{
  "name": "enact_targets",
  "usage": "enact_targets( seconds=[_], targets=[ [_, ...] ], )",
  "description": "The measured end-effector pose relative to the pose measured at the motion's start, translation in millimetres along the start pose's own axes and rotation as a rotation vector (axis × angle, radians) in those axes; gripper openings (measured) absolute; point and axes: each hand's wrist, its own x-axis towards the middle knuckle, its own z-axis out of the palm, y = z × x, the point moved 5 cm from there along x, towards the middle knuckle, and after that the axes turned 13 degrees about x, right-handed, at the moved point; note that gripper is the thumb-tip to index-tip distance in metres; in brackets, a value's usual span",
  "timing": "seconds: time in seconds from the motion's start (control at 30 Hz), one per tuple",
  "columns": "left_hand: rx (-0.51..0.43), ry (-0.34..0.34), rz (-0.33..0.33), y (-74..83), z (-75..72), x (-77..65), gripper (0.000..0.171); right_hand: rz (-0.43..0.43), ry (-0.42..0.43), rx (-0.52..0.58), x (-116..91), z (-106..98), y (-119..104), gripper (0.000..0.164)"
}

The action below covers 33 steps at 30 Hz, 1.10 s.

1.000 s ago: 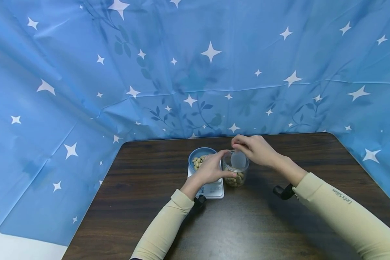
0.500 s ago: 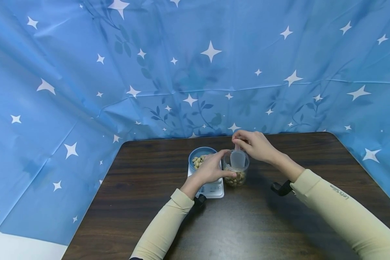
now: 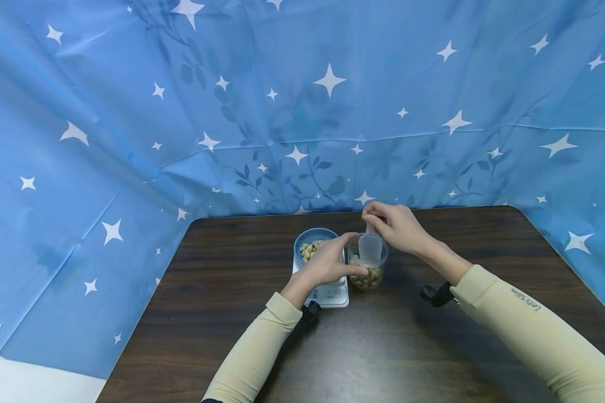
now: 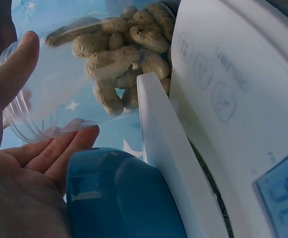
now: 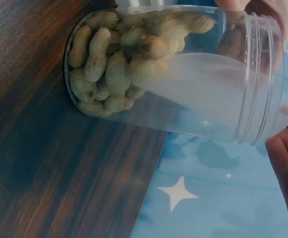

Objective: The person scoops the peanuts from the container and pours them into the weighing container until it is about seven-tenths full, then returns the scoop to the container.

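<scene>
A clear plastic jar [image 5: 148, 111] with whole peanuts [image 5: 116, 64] in its lower part stands on the table. My left hand [image 3: 326, 263] grips it near the mouth, the thumb on the near side and the fingers on the far side. My right hand [image 3: 397, 227] is above the far right of the rim, pinching the handle of a translucent white scoop [image 3: 370, 248]. The scoop's cup is down inside the jar, its lower end against the peanuts in the right wrist view.
Directly left of the jar, a white kitchen scale [image 3: 335, 298] bears a blue bowl [image 3: 298, 246] with peanuts in it. My left hand partly covers both. A dark wooden table [image 3: 222, 313] lies under everything, and a blue star-print cloth [image 3: 282, 112] hangs behind its far edge.
My right hand has risen slightly with the scoop, showing more of its handle over the jar rim, and then held nearly still. The left hand keeps its grip on the jar.
</scene>
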Motion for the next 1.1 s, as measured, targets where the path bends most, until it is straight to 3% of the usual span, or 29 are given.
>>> enact_targets(
  seconds=[0.4, 0.67, 1.1],
  targets=[
    [0.012, 0.012, 0.021, 0.6, -0.3, -0.4, 0.088, 0.146, 0.019, 0.044, -6.6, 4.0, 5.6, 0.019],
    [-0.008, 0.001, -0.005, 1.3, 1.8, 0.2, 0.088, 0.325, 0.136, 0.182, -12.0, -1.9, 16.6, 0.026],
    [-0.022, 0.004, -0.009, 0.0, 1.2, 1.5, 0.086, 0.42, 0.246, 0.263, -15.9, -6.9, 20.7, 0.029]
  ],
)
